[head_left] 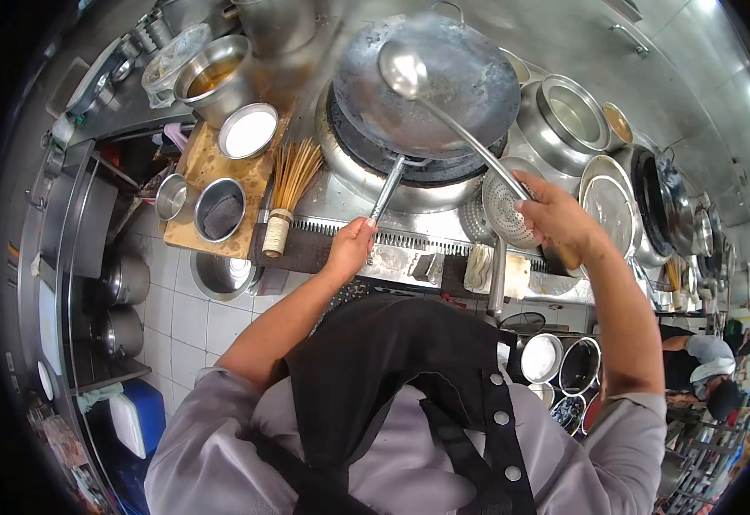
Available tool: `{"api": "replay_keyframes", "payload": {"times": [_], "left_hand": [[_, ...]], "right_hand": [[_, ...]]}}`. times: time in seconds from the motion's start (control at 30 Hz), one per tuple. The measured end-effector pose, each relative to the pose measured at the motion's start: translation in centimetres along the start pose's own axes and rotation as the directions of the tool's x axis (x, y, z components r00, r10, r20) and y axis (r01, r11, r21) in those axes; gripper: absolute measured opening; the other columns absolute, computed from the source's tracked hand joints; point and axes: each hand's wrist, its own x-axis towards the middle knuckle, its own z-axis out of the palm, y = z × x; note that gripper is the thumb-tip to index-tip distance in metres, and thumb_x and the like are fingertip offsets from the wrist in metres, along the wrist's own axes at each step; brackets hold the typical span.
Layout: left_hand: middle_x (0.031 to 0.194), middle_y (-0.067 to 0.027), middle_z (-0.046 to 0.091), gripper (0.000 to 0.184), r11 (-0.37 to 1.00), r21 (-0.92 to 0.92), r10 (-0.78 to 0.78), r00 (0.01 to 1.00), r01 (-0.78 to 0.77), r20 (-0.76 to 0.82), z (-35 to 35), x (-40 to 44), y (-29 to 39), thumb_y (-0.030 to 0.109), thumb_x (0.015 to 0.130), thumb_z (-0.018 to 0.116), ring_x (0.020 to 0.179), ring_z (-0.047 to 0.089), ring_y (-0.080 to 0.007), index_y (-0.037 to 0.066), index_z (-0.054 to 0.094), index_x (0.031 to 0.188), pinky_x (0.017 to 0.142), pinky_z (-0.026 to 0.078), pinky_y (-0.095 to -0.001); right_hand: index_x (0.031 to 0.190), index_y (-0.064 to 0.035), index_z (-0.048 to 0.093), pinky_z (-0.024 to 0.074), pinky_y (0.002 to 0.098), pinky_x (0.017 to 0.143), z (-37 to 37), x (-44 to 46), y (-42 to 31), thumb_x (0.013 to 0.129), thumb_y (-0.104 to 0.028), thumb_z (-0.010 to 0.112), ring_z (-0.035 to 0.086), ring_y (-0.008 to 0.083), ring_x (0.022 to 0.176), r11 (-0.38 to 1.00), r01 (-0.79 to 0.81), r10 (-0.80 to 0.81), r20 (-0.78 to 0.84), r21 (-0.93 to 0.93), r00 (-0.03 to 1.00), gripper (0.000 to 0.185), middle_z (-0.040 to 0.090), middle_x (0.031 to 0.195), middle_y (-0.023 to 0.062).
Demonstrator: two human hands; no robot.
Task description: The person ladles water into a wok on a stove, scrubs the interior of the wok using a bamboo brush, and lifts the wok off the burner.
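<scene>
My left hand (354, 247) is closed around the metal handle of a wok (469, 94), which sits over the round burner (349, 176). In my right hand (559, 215) is a long-handled ladle (465, 133), gripped near its handle's lower end. Its shiny bowl is over the wok's inner surface; whether it touches the metal, I cannot tell. The wok looks dark and worn, with no food visible in it. Below my right hand lies a perforated strainer (512, 210), partly hidden by the ladle handle and hand. A bamboo wok brush (293, 176) stands to the left of the burner.
On the left, a wooden board (194, 167) holds a bowl of white contents (248, 131) and metal containers. A pot with amber liquid (213, 77) is behind it. Stacked metal basins (572, 112) stand right of the wok. Another person (710, 360) is at far right.
</scene>
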Motion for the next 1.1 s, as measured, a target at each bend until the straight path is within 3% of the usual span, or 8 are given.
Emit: {"api": "replay_keyframes", "payload": {"times": [0.07, 0.17, 0.33, 0.43, 0.5, 0.73, 0.83, 1.1], "left_hand": [[0.061, 0.004, 0.047, 0.031, 1.0, 0.002, 0.021, 1.0, -0.021, -0.013, 0.2, 0.2, -0.4, 0.032, 0.108, 0.049, 0.048, 0.037, -0.0053, 0.008, 0.063, 0.092, 0.044, 0.032, -0.0242], [0.062, 0.0039, 0.047, 0.032, 0.998, 0.036, 0.042, 0.999, -0.041, -0.028, 0.3, -0.3, 0.3, 0.031, 0.107, 0.05, 0.052, 0.039, -0.0051, 0.007, 0.063, 0.092, 0.048, 0.034, -0.024], [0.064, 0.0036, 0.049, 0.032, 0.998, 0.064, 0.025, 1.0, -0.024, -0.016, 0.0, -0.6, 0.9, 0.031, 0.107, 0.051, 0.053, 0.04, -0.0055, 0.006, 0.064, 0.092, 0.049, 0.034, -0.0242], [0.063, 0.0035, 0.049, 0.033, 0.998, 0.057, 0.008, 1.0, -0.006, -0.022, 0.0, -0.5, 1.0, 0.032, 0.107, 0.051, 0.053, 0.04, -0.0057, 0.005, 0.064, 0.093, 0.048, 0.034, -0.0245], [0.063, 0.0034, 0.048, 0.033, 0.998, 0.069, 0.019, 1.0, -0.017, -0.025, 0.0, -0.4, 0.9, 0.032, 0.107, 0.05, 0.052, 0.039, -0.0059, 0.006, 0.064, 0.093, 0.048, 0.033, -0.0247], [0.062, 0.0035, 0.047, 0.031, 0.997, 0.069, 0.023, 0.999, -0.021, -0.025, 0.0, -0.3, 0.5, 0.032, 0.107, 0.051, 0.052, 0.039, -0.0058, 0.007, 0.065, 0.095, 0.047, 0.033, -0.025], [0.062, 0.0034, 0.048, 0.031, 0.993, 0.111, 0.048, 0.998, -0.043, -0.041, 0.1, -0.5, 0.4, 0.032, 0.107, 0.051, 0.052, 0.039, -0.0055, 0.007, 0.065, 0.094, 0.047, 0.032, -0.025], [0.059, 0.0009, 0.047, 0.035, 0.986, 0.147, 0.084, 0.996, -0.077, -0.04, 0.5, -1.6, 1.4, 0.031, 0.107, 0.052, 0.054, 0.042, -0.0094, 0.003, 0.062, 0.089, 0.053, 0.038, -0.0306]], "right_hand": [[0.153, -0.0186, 0.043, 0.0466, 0.0282, 0.048, 0.0, 0.5, -1.9, 0.095, -0.015, 0.061, 0.053, 0.0104, 0.054, 0.949, -0.042, 0.064, 0.059, -0.314, 0.996, 0.061, 0.053, 0.07, -0.0002], [0.153, -0.0191, 0.044, 0.0469, 0.0289, 0.048, -0.4, 0.7, -3.4, 0.095, -0.015, 0.06, 0.053, 0.0105, 0.054, 0.903, -0.043, 0.096, 0.103, -0.428, 0.99, 0.061, 0.053, 0.069, 0.0002], [0.151, -0.0189, 0.047, 0.0435, 0.0266, 0.043, 0.2, 2.1, -2.4, 0.098, -0.014, 0.058, 0.05, 0.0086, 0.048, 0.941, 0.043, -0.028, 0.05, -0.337, 0.998, 0.054, 0.049, 0.063, -0.0021], [0.153, -0.0202, 0.045, 0.0434, 0.0268, 0.043, 0.1, 1.9, -2.4, 0.097, -0.014, 0.058, 0.05, 0.0086, 0.048, 0.916, -0.014, 0.08, 0.146, -0.401, 0.986, 0.057, 0.049, 0.063, -0.0014], [0.155, -0.0211, 0.042, 0.0439, 0.0269, 0.043, -0.8, 2.0, -2.3, 0.097, -0.013, 0.057, 0.05, 0.009, 0.048, 0.95, -0.062, 0.104, 0.122, -0.306, 0.987, 0.06, 0.05, 0.063, -0.0005], [0.156, -0.0224, 0.04, 0.0454, 0.0267, 0.044, -1.7, 1.6, -2.6, 0.098, -0.015, 0.059, 0.052, 0.0106, 0.05, 0.875, -0.057, 0.123, 0.108, -0.48, 0.986, 0.062, 0.051, 0.063, 0.0004], [0.156, -0.0232, 0.041, 0.0448, 0.0274, 0.044, 0.0, 1.0, -2.5, 0.098, -0.015, 0.058, 0.051, 0.0109, 0.049, 0.893, -0.091, 0.113, 0.024, -0.441, 0.993, 0.061, 0.05, 0.062, 0.0001], [0.156, -0.0233, 0.04, 0.0465, 0.0291, 0.047, -2.6, -1.0, -3.5, 0.096, -0.014, 0.057, 0.052, 0.0118, 0.051, 0.904, -0.072, 0.108, 0.062, -0.421, 0.992, 0.064, 0.052, 0.066, 0.0017]]}}
